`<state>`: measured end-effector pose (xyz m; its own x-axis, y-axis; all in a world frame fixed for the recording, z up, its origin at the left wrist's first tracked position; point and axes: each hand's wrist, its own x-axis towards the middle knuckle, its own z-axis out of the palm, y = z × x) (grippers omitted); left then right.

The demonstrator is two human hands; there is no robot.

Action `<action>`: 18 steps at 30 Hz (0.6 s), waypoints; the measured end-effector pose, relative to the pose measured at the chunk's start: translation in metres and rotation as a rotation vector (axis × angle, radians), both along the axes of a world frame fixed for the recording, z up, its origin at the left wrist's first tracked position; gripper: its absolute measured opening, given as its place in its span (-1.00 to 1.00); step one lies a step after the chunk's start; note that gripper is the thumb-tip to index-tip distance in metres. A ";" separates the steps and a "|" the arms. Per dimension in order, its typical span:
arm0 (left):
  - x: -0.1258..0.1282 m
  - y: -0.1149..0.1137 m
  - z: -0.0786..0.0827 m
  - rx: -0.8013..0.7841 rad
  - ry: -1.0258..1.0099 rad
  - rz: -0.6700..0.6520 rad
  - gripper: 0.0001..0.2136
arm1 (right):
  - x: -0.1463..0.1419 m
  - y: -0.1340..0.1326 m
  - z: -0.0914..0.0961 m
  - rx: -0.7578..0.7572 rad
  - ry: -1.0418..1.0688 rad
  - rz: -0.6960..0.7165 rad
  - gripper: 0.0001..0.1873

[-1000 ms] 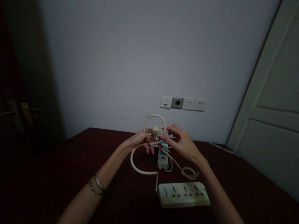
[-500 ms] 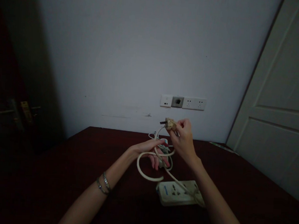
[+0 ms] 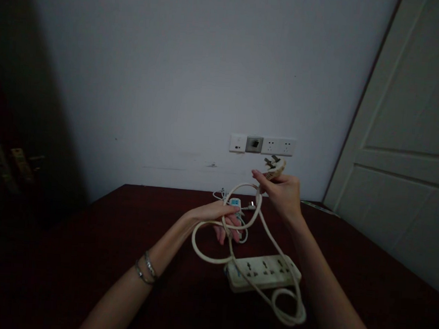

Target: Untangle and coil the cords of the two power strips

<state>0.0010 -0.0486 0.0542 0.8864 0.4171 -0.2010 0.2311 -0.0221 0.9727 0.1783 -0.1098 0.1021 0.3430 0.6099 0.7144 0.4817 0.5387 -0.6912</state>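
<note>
My right hand (image 3: 283,190) is closed on a cream-coloured plug (image 3: 276,170), raised in front of the wall, with its metal prongs pointing up and to the left. The white power cord (image 3: 208,259) hangs in loops between my hands. My left hand (image 3: 225,222), lower and to the left, is partly curled with the cord running between thumb and fingers. Below on the table lies a white power strip (image 3: 267,273), its sockets facing up and some cord lying across it. Behind my left hand is a smaller power strip (image 3: 235,203) with a blue patch, partly hidden by my fingers.
The dark red table (image 3: 151,299) meets a pale wall with a row of wall sockets (image 3: 278,147). A small white plug (image 3: 252,205) lies near the table's back. At the right stands a white door (image 3: 402,146); a door handle (image 3: 22,162) shows at the left.
My right hand has moved right and turned the plug so its prongs point upward. The cord has swung into wider loops over the power strip. My left hand stays on the cord.
</note>
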 end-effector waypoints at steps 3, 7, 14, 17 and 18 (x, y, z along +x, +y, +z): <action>-0.002 -0.004 0.005 -0.015 0.019 -0.086 -0.57 | 0.000 -0.001 0.005 0.018 0.156 0.009 -0.59; -0.002 -0.008 0.007 0.005 0.082 -0.196 -0.60 | 0.015 0.002 0.009 0.081 0.395 0.055 -0.62; 0.004 -0.011 -0.004 -0.030 0.218 -0.346 -0.64 | 0.081 -0.009 0.017 0.256 0.841 0.066 -0.74; 0.008 -0.008 -0.012 -0.033 0.241 -0.396 -0.61 | 0.107 -0.018 0.019 0.244 0.961 0.041 -0.73; 0.009 -0.007 -0.013 -0.027 0.258 -0.417 -0.60 | 0.116 -0.020 0.018 0.246 0.980 0.030 -0.71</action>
